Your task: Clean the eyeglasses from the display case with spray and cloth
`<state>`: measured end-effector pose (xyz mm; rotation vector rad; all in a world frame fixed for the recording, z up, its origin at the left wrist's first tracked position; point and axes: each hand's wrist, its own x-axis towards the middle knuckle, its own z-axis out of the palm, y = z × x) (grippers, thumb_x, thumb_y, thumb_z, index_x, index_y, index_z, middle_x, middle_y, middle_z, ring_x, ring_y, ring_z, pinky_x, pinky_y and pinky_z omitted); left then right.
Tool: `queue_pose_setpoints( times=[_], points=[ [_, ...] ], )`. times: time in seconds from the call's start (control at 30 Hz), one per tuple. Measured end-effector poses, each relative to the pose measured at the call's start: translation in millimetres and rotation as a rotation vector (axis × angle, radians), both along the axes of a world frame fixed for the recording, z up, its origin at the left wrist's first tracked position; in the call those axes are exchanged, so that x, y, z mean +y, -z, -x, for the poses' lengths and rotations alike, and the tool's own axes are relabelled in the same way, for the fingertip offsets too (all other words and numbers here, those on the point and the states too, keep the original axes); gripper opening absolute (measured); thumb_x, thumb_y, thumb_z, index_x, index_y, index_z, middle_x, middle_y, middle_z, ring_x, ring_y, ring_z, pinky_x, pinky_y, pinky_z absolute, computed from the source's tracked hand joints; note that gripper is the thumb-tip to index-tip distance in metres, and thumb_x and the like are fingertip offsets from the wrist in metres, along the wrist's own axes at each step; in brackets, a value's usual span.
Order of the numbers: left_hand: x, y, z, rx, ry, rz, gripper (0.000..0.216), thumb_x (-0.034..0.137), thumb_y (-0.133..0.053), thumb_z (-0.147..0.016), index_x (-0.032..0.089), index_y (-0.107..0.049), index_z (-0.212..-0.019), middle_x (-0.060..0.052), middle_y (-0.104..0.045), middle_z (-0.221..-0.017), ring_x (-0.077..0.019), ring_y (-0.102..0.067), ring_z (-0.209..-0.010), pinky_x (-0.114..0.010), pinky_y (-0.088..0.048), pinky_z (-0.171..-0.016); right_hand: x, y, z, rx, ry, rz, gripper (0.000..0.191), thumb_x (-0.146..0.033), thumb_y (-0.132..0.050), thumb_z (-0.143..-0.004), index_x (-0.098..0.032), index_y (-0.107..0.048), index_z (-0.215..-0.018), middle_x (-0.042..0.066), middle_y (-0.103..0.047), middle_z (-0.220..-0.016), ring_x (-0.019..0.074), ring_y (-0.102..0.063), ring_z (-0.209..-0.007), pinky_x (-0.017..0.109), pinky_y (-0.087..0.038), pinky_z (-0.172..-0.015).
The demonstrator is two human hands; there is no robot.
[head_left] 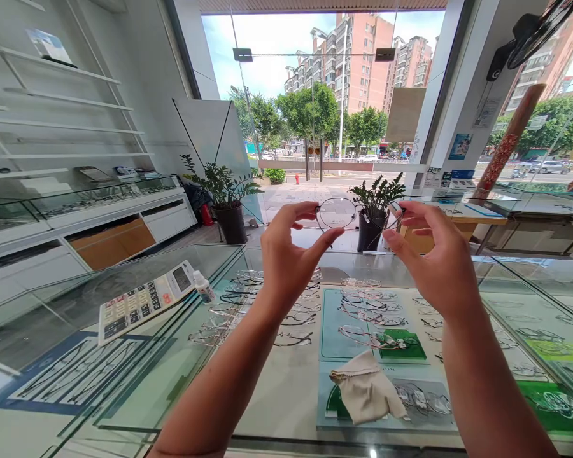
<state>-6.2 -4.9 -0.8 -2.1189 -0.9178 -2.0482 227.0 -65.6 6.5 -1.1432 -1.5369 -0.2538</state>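
Observation:
A pair of round, thin-rimmed eyeglasses [337, 213] is raised above the glass counter, roughly level with the doorway beyond. Its left rim is pinched between the thumb and fingers of my left hand [293, 245]. At the other end, my right hand [427, 254] grips the right rim between thumb and fingers. Both lenses look clear, with the street and a plant showing through them. Below, a crumpled beige cloth [367, 388] lies on the counter glass, apart from both hands.
Rows of eyeglasses [372, 312] lie inside the glass display counter [277, 381]. On its left top are a calculator [146, 302] and a small white bottle [203, 287]. Potted plants [232, 219] stand near the glass doors. A wall fan [530, 41] hangs at upper right.

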Motion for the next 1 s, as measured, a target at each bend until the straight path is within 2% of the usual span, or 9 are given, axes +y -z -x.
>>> queue_pose_setpoints(
  times=[1.0],
  points=[
    [4.1,0.9,-0.1,-0.020,0.075,0.085,0.046,0.051,-0.092,-0.083,0.024,-0.075,-0.117,-0.008,-0.084,-0.108,-0.0246,-0.081,-0.099,-0.039,-0.061,-0.080,-1.5,-1.9,-0.3,-0.057,0.009,-0.091,0.042,-0.051,-0.072,-0.099,-0.030,-0.067,-0.135,0.009,-0.075,-0.122,0.0301,-0.074,-0.106,0.051,-0.064,-0.091]
  ],
)
